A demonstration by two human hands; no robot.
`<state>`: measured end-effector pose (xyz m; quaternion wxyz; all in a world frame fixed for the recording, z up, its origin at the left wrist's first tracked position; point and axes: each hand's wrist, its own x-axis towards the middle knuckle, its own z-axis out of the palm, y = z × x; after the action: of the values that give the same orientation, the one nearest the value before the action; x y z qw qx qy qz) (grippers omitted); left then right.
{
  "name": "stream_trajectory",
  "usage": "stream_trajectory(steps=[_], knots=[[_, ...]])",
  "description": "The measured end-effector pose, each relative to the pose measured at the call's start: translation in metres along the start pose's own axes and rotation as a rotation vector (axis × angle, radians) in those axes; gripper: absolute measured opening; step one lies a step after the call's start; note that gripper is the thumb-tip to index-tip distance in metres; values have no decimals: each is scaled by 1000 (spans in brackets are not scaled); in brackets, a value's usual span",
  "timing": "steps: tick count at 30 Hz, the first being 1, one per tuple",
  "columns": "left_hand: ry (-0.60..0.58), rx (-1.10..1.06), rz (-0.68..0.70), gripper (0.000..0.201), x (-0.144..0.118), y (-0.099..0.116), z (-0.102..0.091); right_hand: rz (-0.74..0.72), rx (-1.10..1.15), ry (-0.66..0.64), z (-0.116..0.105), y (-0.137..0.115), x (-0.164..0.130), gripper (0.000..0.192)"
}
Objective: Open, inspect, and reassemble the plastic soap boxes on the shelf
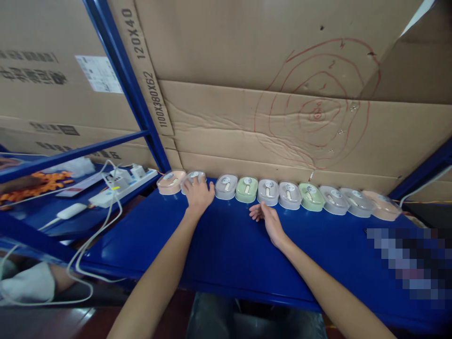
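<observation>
A row of several small rounded plastic cases in peach, grey and green runs along the back of the blue shelf [229,245], against the cardboard. My left hand [198,194] rests on top of the second case from the left, a grey case [193,178], beside the peach case [171,182] at the row's left end. My right hand [267,217] lies flat on the shelf with fingers apart, just in front of another grey case [268,191] and a green case [246,189], holding nothing.
Large cardboard sheets [282,117] with red scribbled circles stand behind the row. A blue rack post [127,80] rises at left. On the left shelf sit a white power strip [120,186] with chargers and trailing cables, and orange items [42,181].
</observation>
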<state>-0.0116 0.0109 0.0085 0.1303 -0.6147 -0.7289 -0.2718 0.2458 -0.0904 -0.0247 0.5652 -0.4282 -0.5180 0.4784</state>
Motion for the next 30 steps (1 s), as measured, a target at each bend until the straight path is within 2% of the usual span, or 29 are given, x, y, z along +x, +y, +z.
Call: stream_trajectory(steps=[2,6,8,12,17,20,23,26,28,30], knots=[[-9,38,-22,49,0,1,-3,-2,0,-1,0,0,0,78],[49,65,-91,54,2,0,-12,-3,-3,1,0,1,1,78],[32,81,-118,54,3,-1,-14,-3,-5,2,0,2,1,78],[-72,79,-167,62,4,-4,-12,0,-11,0,0,2,1,76],[-248,32,-209,83,6,-8,-12,-2,-13,-2,0,1,1,76],[-284,40,-203,86,6,-9,-15,-3,-14,-2,0,0,1,76],[-215,28,-206,80,5,-6,-21,-6,-14,-5,1,-2,0,73],[-45,-18,-175,76,3,2,-30,-13,-12,-2,2,-4,-2,67],[58,-105,-95,80,0,11,-35,-20,-7,3,3,-4,-2,64],[105,-241,39,84,-8,23,-38,-25,5,17,3,-3,-1,61]])
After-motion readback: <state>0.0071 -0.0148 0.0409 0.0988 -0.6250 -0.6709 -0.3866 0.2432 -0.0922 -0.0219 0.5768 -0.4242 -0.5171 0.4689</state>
